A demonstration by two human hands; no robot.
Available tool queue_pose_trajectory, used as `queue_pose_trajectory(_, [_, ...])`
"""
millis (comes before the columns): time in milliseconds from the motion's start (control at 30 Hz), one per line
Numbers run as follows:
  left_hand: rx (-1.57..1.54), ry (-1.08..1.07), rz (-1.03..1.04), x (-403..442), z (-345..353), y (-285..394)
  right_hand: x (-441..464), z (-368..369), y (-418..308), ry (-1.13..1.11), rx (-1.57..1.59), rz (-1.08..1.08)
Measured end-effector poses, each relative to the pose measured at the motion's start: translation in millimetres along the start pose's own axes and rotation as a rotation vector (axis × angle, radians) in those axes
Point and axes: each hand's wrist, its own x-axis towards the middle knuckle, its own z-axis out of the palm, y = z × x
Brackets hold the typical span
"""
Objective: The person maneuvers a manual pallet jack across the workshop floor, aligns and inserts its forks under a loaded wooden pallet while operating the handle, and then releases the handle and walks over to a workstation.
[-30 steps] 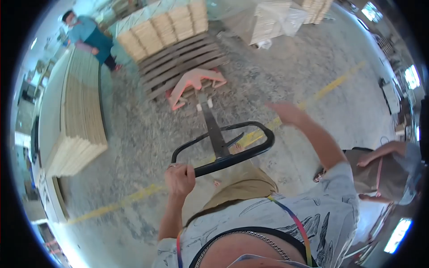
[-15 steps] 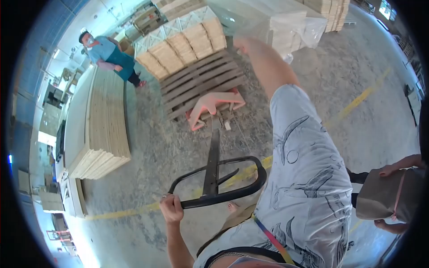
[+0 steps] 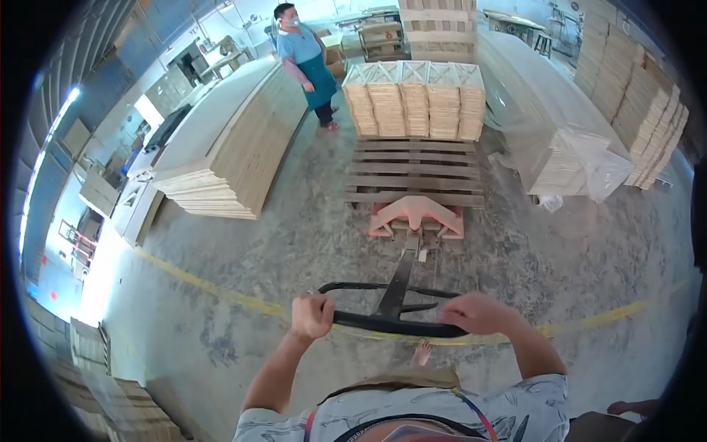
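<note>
so, starting with the black loop handle [image 3: 383, 324], found at low centre, just ahead of the body. clenching its near bar at 9 o'clock of the loop with left hand [image 3: 313, 317], wrapped firmly round. touching the same bar at 3 o'clock with right hand [image 3: 482, 313], motion-blurred; cannot tell if closed round it. rising from the loop toward 12 o'clock: dark shaft [image 3: 398, 283], leading to red pallet jack [image 3: 417, 212]. placed right at the near edge of wooden pallet [image 3: 412, 168]; cannot tell how far beneath. at the pallet's far end, also 12: bundled wood slats [image 3: 412, 103], packed side by side in a row. standing at 11 o'clock: co-worker [image 3: 302, 66] in light blue top and teal apron. at 10 to 11: long stack of boards [image 3: 258, 158]. at 1 to 2: plastic-wrapped stack [image 3: 574, 158], with tall wood stack [image 3: 633, 103] just past it. curving across toward 3: yellow floor line [image 3: 611, 318]. at 6, just under the bar: bare foot [image 3: 421, 355]. at 4, near frame edge: another person's forearm [image 3: 630, 407].
</note>
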Motion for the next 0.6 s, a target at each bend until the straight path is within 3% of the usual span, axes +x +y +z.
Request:
queue_pose_trajectory(133, [-0.037, -0.015, -0.079, 4, 4, 4, -1, 29, -13, 0.136, -0.149, 0.193])
queue_pose_trajectory(300, [-0.015, -0.082, 0.023, -78, 34, -12, -32, 116, 1, 0.069, -0.235, 0.369])
queue_pose_trajectory(367, [0.057, -0.212, 0.063, -126, 59, -24, -48, 180, 15, 0.149, -0.294, 0.432])
queue_pose_trajectory(433, [0.141, -0.459, 0.041, -173, 76, -38, -45, 214, 13, -0.110, -0.327, 0.686])
queue_pose_trajectory(467, [0.187, -0.626, -0.004, -178, 85, -38, -51, 217, 0, -0.050, -0.166, 0.628])
queue_pose_trajectory(500, [0.195, -0.707, -0.076, -179, 84, -32, -50, 227, 12, -0.053, -0.216, 0.631])
queue_pose_trajectory(533, [0.226, -0.685, -0.103, -178, 88, -36, -49, 237, 24, -0.055, -0.265, 0.634])
queue_pose_trajectory(567, [0.211, -0.695, -0.055, -167, 80, -34, -49, 240, 33, 0.115, -0.226, 0.607])
queue_pose_trajectory(600, [0.135, -0.556, -0.067, -162, 74, -33, -44, 227, 29, 0.131, -0.242, 0.566])
